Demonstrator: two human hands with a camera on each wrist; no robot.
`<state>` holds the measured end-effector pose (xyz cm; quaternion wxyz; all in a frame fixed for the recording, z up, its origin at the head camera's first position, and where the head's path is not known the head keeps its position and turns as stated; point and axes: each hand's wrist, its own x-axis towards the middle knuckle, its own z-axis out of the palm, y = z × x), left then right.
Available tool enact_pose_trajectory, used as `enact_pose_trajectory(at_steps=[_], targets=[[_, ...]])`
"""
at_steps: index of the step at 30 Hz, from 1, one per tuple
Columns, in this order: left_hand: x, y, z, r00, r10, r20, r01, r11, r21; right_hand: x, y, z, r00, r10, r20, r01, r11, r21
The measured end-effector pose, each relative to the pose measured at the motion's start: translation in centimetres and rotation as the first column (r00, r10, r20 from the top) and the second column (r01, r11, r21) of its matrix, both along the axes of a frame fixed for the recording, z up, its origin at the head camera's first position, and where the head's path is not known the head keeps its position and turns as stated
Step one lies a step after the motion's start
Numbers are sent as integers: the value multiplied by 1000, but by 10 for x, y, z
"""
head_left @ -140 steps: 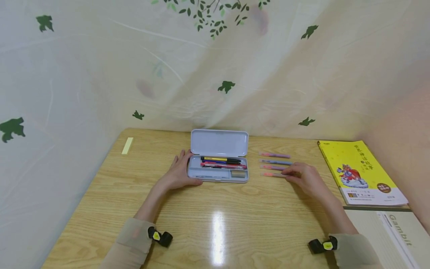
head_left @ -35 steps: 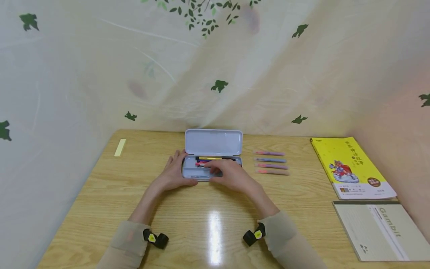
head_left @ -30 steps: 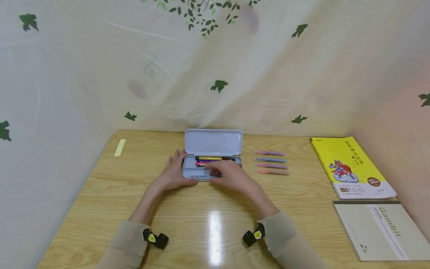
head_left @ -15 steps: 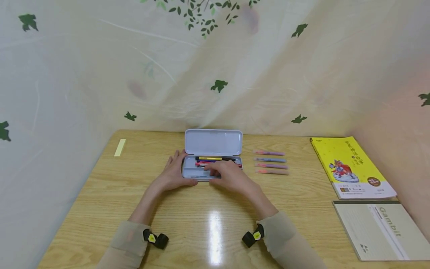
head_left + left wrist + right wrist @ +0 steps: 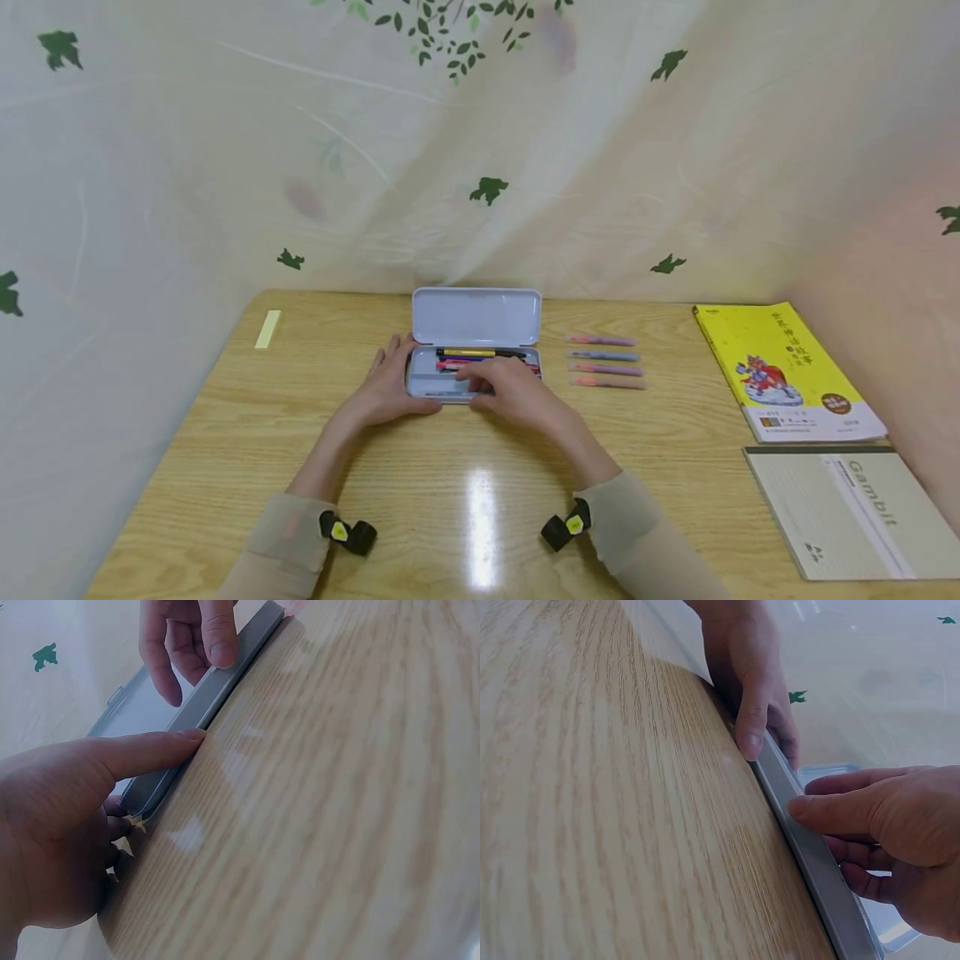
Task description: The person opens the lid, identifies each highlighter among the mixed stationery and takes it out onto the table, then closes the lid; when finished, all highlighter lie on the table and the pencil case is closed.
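A pale blue pencil case (image 5: pixel 477 317) lies with its lid up at the back of the table. My left hand (image 5: pixel 386 387) grips its left end, thumb along the front wall and fingers round the side. My right hand (image 5: pixel 517 392) is at the right half of the case. In the right wrist view its thumb (image 5: pixel 810 810) sits on the front rim, with the other fingers bent over the inside. A yellow-and-black pen (image 5: pixel 480 354) and a pink-red pen (image 5: pixel 452 365) lie in the rear compartment. The right hand hides the front compartment's right end.
Several highlighters (image 5: pixel 603 356) lie in a row right of the case. Farther right are a yellow book (image 5: pixel 795 350) and a Gambit notebook (image 5: pixel 825 508). A pale yellow strip (image 5: pixel 267 329) lies at the back left. A curtain hangs behind the table.
My right hand has left the nearest highlighter and moved left onto the pencil case. Over the last second both hands have stayed nearly still. The left hand has kept its grip.
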<state>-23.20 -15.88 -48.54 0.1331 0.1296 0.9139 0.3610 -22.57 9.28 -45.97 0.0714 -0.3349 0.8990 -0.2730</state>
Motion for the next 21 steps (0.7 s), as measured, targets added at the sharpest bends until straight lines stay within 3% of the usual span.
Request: enact_pose_trajectory(at_steps=[9, 21], targets=[[-1, 0, -1, 1000, -7, -6, 7, 1000, -6, 0, 1, 2, 1000, 6, 2, -6, 1000, -4], [-1, 0, -1, 1000, -11, -12, 11, 1000, 0, -2, 0, -1, 994, 42, -99, -38, 998, 45]])
